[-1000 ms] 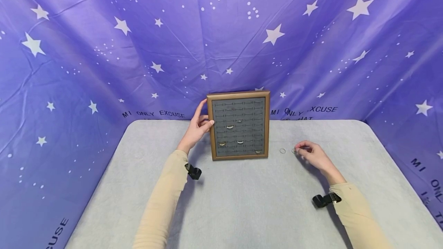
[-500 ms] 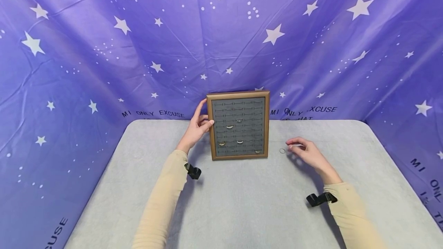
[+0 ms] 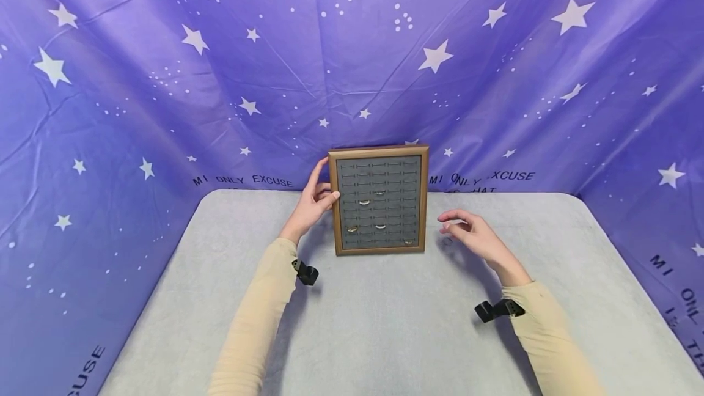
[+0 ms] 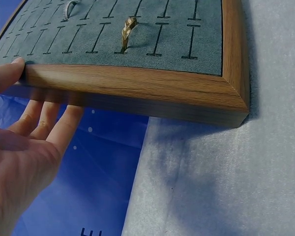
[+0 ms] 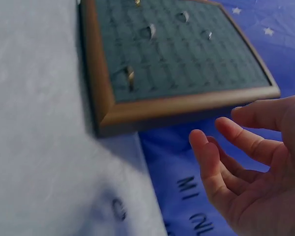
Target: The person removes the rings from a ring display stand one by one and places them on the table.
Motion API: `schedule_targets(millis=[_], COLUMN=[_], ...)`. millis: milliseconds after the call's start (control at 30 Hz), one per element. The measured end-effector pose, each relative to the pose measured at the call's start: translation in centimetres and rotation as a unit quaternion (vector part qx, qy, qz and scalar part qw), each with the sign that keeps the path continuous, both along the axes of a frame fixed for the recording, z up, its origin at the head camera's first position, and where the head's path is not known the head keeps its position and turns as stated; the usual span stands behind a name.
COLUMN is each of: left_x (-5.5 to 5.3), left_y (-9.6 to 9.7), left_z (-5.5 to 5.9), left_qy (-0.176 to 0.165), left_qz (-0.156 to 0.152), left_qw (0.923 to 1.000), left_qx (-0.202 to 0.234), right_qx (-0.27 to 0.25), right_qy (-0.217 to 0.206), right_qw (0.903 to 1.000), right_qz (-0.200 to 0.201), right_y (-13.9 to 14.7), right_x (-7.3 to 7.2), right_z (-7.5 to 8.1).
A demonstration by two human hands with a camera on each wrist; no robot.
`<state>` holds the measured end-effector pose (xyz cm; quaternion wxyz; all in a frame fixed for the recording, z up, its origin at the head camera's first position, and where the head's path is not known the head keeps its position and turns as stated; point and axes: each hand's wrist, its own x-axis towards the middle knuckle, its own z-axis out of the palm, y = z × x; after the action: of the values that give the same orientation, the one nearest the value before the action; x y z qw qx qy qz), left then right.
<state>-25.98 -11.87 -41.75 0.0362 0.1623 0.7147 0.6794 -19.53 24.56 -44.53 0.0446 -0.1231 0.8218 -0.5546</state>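
A wood-framed ring display board (image 3: 379,250) stands tilted back at the rear of the table, its grey slotted pad bearing several rings. My left hand (image 3: 309,209) grips its left edge, thumb on the front of the frame and the other fingers behind. A gold twisted ring (image 4: 128,34) and a silver ring (image 4: 69,10) show in the left wrist view. To the right of the board, my right hand (image 3: 475,237) hovers with loosely bent fingers and nothing visible between them. Beneath its fingertips a thin loose ring (image 5: 119,209) lies on the table, in the hand's shadow.
The pale grey table (image 3: 385,322) reaches back to a purple star-print cloth (image 3: 275,78), which hangs right behind the board and along both sides. A black camera is strapped on each wrist, over beige sleeves (image 3: 258,316).
My right hand has lifted from the loose ring at its fingertips and moved left toward the board, now over the other loose ring. The left hand and the board stay in place.
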Motion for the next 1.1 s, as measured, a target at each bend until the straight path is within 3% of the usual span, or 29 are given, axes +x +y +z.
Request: schedule_targets(millis=[100,367,567,800,1100], left_x=[0.0,-1.5,-1.4,-1.5,-1.6], left_y=[0.0,-0.2,-0.1,-0.2,-0.2], left_z=[0.0,-2.1,-2.2,-2.3,-2.4], left_qy=[0.001,-0.003,0.012,0.018,0.012], left_qz=[0.001,0.004,0.012,0.012,0.011], left_qw=[1.0,1.0,0.9998,0.9997,0.9998], left_qx=[-0.001,0.006,-0.009,-0.005,-0.009], right_qx=[-0.007,0.015,0.037,0.035,0.005], right_qy=[0.011,0.023,0.005,0.044,0.058], right_qw=[0.9998,0.9992,0.9979,0.9952,0.9952], right_qz=[0.012,0.027,0.052,0.08,0.078], right_y=[-0.8,-2.5,-3.8,-5.3,-7.2], right_x=[-0.2,-0.6,-1.0,-2.0,-3.0], right_z=[0.9,2.6,2.9,3.3,4.2])
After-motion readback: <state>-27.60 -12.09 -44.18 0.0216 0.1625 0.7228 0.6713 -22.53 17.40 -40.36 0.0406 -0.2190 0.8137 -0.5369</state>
